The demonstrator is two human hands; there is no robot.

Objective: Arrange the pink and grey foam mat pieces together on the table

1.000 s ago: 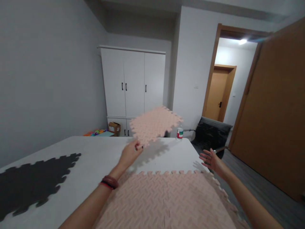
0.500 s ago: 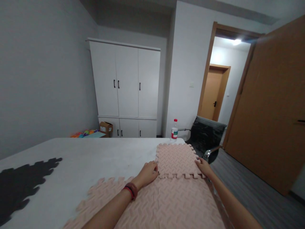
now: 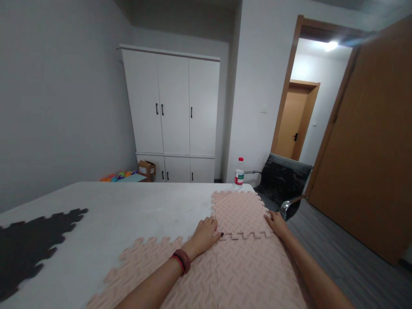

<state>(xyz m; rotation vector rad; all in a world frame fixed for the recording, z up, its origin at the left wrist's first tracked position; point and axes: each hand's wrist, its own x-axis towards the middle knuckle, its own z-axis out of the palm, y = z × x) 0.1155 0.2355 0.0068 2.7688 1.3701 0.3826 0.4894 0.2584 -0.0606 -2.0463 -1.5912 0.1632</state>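
Your forearms are bare, without sleeves. Your left wrist carries a red-and-brown band (image 3: 182,261); your fingernails are painted dark.

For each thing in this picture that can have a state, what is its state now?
Pink tile: flat on the table, teeth meeting the pink mat.
Left hand: open, resting at the seam.
Right hand: open, on the tile's right corner.
Black mat: flat, untouched.
Bottle: upright, capped.
Wardrobe: doors shut.
Near door: open.
Far door: shut.
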